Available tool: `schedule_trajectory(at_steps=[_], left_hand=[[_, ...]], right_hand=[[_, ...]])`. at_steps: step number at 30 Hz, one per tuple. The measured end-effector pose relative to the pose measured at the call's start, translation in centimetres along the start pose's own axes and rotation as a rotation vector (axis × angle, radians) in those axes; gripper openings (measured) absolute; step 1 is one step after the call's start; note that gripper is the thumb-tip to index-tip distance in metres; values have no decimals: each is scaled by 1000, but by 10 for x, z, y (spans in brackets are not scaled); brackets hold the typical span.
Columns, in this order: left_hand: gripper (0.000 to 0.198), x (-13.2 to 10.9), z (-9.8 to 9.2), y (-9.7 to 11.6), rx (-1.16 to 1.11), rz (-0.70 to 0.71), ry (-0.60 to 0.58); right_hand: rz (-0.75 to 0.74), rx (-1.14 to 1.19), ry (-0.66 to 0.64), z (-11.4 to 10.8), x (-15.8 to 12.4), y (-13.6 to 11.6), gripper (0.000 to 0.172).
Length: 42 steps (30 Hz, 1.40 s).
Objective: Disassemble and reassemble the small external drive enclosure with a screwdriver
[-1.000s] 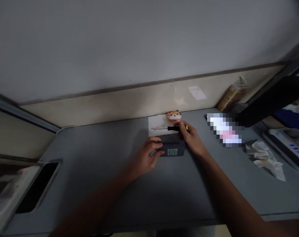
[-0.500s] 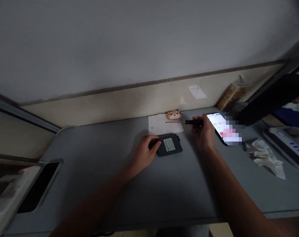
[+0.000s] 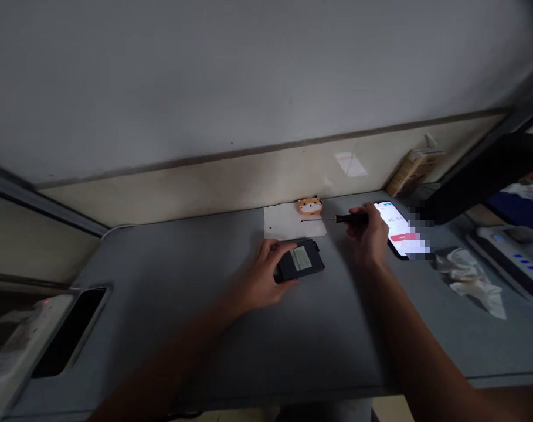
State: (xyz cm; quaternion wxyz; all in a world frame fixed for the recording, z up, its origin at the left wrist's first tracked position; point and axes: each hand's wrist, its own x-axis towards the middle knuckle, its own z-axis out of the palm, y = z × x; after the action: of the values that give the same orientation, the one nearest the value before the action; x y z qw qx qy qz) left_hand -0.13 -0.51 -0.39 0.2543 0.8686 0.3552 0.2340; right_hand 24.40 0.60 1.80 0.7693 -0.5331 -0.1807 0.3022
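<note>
A flat dark rectangular device (image 3: 316, 262) with a pale printed label lies on the grey desk. My left hand (image 3: 266, 280) grips its left end, thumb along the near edge and fingers at the far edge and top. In my right hand (image 3: 372, 237) is a screwdriver (image 3: 351, 218) with a black handle, its thin shaft pointing left above a white sheet of paper (image 3: 292, 228). A small dark speck shows at the shaft's tip, too small to name. Another tiny dark piece (image 3: 270, 227) rests on the paper's left side.
An orange dog-face case (image 3: 310, 206) sits at the paper's far edge. Right of my right hand lies a lit phone (image 3: 394, 225), then crumpled tissue (image 3: 471, 281) and a white device with blue lights (image 3: 512, 258). A carton (image 3: 413, 170) leans by the wall. Another phone (image 3: 70, 334) lies far left.
My left hand has shifted its hold, its thumb now at the near edge and a finger reaching over the top. My right hand and the screwdriver have moved slightly right.
</note>
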Motion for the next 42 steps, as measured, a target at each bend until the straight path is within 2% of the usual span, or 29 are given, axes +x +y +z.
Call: schedule_trajectory(at_steps=[4,9,10,13,17,20,23,26,32,37,42], left_hand=[[57,5,0,-2,-41,20,141],[20,10,0,-4,-47,-58,245],[20,11,-1,-5,-60,-78,253],[43,11,-1,-6,-100,-172,291],[57,9,0,-6,-93,-254,341],[56,8,-1,-4,-122,-220,354],[56,9,-2,-4,-156,-183,416],[49,9,-1,-6,-164,-154,516],[17,8,1,-6,-94,-3,631],[20,6,-1,-2,-2,121,645],[24,5,-2,-1,74,160,632]], right_hand=[[0,8,-7,-2,1,0,34],[74,58,38,1,1,-7,15],[83,73,38,1,1,-9,14],[90,109,-6,2,-2,-14,16],[89,101,-194,3,-8,-15,17],[129,59,-330,6,-15,-13,20],[193,-21,-401,11,-23,-11,24],[231,-53,-420,15,-29,-9,27],[245,-60,-434,15,-31,-7,28],[220,-54,-442,13,-30,-4,28],[205,-57,-464,12,-29,-2,28]])
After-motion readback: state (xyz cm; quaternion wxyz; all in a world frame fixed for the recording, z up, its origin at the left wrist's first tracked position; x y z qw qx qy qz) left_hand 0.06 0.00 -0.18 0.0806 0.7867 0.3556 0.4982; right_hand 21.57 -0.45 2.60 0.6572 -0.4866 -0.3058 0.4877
